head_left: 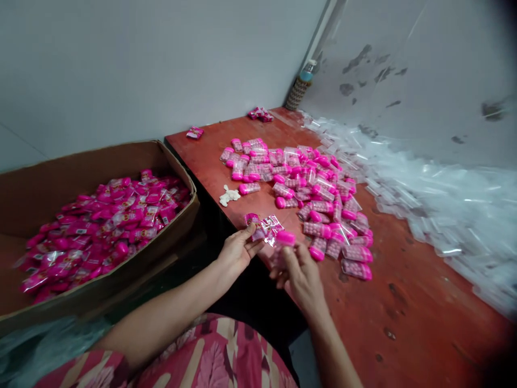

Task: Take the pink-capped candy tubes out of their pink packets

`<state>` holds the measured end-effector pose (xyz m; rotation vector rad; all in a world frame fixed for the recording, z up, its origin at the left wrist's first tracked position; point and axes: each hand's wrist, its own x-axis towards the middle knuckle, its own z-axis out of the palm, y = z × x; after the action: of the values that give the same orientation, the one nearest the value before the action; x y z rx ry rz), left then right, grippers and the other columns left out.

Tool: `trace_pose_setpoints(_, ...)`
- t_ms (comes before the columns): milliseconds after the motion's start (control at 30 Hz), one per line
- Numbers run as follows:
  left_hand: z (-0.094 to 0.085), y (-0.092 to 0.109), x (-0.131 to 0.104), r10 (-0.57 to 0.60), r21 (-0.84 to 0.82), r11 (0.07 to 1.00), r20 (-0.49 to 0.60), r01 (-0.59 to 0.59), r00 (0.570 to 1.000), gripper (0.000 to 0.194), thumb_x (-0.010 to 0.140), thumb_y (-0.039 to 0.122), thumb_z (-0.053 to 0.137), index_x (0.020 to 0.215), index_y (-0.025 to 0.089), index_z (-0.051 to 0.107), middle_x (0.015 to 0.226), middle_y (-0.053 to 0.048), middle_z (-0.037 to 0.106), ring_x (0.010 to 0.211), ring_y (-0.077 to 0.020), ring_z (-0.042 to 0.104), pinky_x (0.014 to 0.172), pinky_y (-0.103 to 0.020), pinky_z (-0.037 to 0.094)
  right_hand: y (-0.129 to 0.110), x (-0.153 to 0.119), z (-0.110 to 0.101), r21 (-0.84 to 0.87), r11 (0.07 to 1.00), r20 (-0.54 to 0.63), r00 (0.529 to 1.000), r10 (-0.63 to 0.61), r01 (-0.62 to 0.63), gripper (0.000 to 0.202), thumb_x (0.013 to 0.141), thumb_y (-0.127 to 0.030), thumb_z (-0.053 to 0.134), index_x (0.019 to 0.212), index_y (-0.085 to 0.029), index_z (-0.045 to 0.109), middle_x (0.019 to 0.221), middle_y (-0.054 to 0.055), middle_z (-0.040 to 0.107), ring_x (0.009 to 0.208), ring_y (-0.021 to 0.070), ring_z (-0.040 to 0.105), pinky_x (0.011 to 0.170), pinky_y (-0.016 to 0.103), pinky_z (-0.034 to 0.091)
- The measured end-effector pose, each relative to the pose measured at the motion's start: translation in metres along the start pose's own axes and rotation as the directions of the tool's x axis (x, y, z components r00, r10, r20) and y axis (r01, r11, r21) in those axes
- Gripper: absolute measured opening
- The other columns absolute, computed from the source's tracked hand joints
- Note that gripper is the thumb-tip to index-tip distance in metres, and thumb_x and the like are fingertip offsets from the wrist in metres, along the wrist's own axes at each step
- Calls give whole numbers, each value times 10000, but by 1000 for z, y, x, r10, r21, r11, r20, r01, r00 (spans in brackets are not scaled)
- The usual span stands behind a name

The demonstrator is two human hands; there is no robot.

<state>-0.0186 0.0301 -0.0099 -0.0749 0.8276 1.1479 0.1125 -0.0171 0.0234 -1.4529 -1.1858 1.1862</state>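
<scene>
My left hand (236, 252) pinches a shiny pink printed wrapper (270, 227) between thumb and fingers at the near edge of the red table (383, 318). Close beside it, my right hand (302, 277) is closed around a small clear bottle with a pink cap (286, 237), slightly smeared by motion. The cap end points toward the wrapper; whether the two touch I cannot tell. Just beyond both hands lies a heap of similar pink-capped bottles (323, 207) filled with small pale pink balls. A crumpled white lump (229, 195) lies near the table's left edge.
Left of the table stands a cardboard box (194, 202) holding many pink wrapped bottles (100, 229). Clear plastic pieces (440, 210) are heaped along the right wall. A drinking bottle (299, 89) stands in the far corner. Pink packets (260, 113) lie at the back edge.
</scene>
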Motion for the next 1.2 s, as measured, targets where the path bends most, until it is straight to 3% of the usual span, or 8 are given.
trace_pose_setpoints(100, 8, -5, -4, -24, 16, 1000, 27, 24, 999, 143, 682, 200, 665, 746, 104, 581, 665, -44, 629, 574, -134, 615, 539, -239, 516, 12, -26, 20, 10, 999, 33, 998, 51, -51, 254, 821, -433, 439, 916, -198, 455, 685, -7, 587, 441, 102, 556, 365, 201, 463)
trace_pose_setpoints(200, 15, -11, -10, -21, 39, 999, 47, 19, 999, 179, 667, 247, 677, 687, 111, 562, 595, -24, 602, 496, -111, 577, 464, -209, 476, 21, -30, 28, 4, 999, -49, 998, 32, -32, 264, 822, -433, 443, 926, -191, 455, 675, -14, 583, 469, 104, 572, 401, 208, 497)
trace_pose_setpoints(333, 19, -17, -17, 2, 125, 992, 95, -14, 996, 258, 615, 310, 709, 638, 126, 530, 531, -1, 569, 424, -92, 520, 386, -188, 403, 22, -25, 26, 60, 997, -85, 995, 57, -52, 270, 811, -437, 465, 914, -188, 453, 639, -25, 585, 443, 99, 567, 382, 199, 491)
trace_pose_setpoints(500, 19, -17, -21, 25, 303, 949, 197, -85, 980, 310, 579, 364, 719, 652, 124, 538, 512, 5, 552, 386, -83, 475, 347, -180, 329, 20, -23, 21, 238, 965, 33, 994, 104, -109, 272, 813, -447, 459, 851, -178, 466, 595, -21, 584, 449, 110, 584, 386, 204, 491)
trace_pose_setpoints(567, 18, -16, -21, 25, 343, 933, 249, -112, 968, 317, 578, 375, 715, 656, 117, 549, 524, 1, 553, 412, -88, 489, 370, -185, 343, 21, -22, 19, 268, 958, 31, 995, 95, -100, 273, 811, -450, 460, 831, -178, 471, 597, -18, 588, 459, 113, 591, 398, 208, 496)
trace_pose_setpoints(900, 13, -11, -15, -57, 500, 853, 377, -151, 924, 224, 612, 289, 699, 658, 80, 634, 543, -27, 579, 448, -97, 513, 458, -229, 410, 24, -23, 18, 50, 998, -172, 985, -16, 25, 263, 789, -442, 503, 821, -181, 501, 564, -38, 571, 441, 96, 569, 424, 199, 485)
trace_pose_setpoints(1067, 11, -6, -13, -112, 583, 793, 424, -177, 899, 206, 622, 273, 691, 606, 73, 641, 495, -12, 547, 421, -75, 484, 446, -208, 386, 27, -17, 14, 287, 957, 10, 999, 45, -46, 254, 819, -431, 460, 783, -181, 483, 634, -16, 600, 438, 94, 567, 374, 194, 463)
trace_pose_setpoints(1200, 8, -7, -12, -102, 595, 782, 417, -186, 903, 205, 624, 266, 693, 629, 65, 656, 525, -33, 577, 467, -86, 519, 498, -214, 419, 30, -16, 13, 369, 928, -8, 998, 68, -61, 218, 807, -397, 499, 848, -184, 479, 674, -14, 609, 485, 105, 594, 415, 207, 494)
